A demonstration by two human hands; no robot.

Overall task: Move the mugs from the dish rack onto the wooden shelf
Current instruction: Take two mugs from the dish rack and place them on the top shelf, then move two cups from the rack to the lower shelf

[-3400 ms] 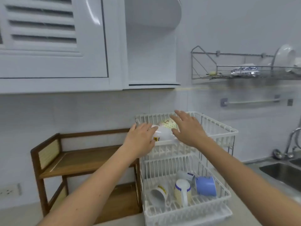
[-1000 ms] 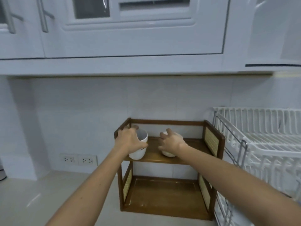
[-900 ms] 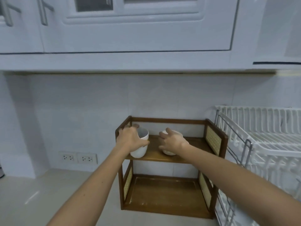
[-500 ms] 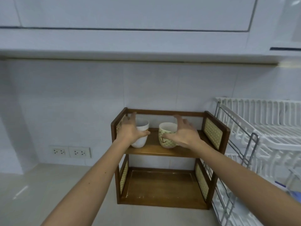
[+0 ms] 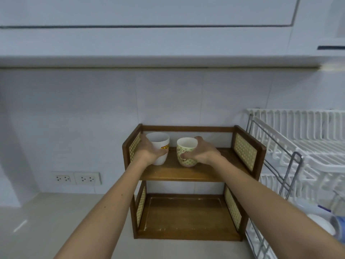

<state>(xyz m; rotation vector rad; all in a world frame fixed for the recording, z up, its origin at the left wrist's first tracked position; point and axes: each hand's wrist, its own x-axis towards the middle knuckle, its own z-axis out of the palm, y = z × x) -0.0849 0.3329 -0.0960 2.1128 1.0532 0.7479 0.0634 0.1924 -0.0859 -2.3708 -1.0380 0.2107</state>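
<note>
A two-tier wooden shelf (image 5: 188, 174) stands on a pale counter against a white tiled wall, with a white dish rack (image 5: 306, 146) just to its right. Since a moment ago the camera has dipped and both mugs have settled: half a second back the right fingers were spread off the patterned mug, and now they are wrapped round it again. Both mugs rest base-down on the upper tier, so this pair looks delivered, pending release.

The left hand (image 5: 149, 151) is closed round the white mug (image 5: 158, 146) at the tier's left end, beside the woven side panel. The right hand (image 5: 203, 153) is closed round the cream patterned mug (image 5: 186, 152), just right of the white one, the two mugs near but apart. Each mug stands upright, long axis vertical, mouth open upward. Neither handle shows, so their facing cannot be told. At the lower right edge, a blue mug (image 5: 337, 228) lies in the rack's lower level, so more work likely remains.
</note>
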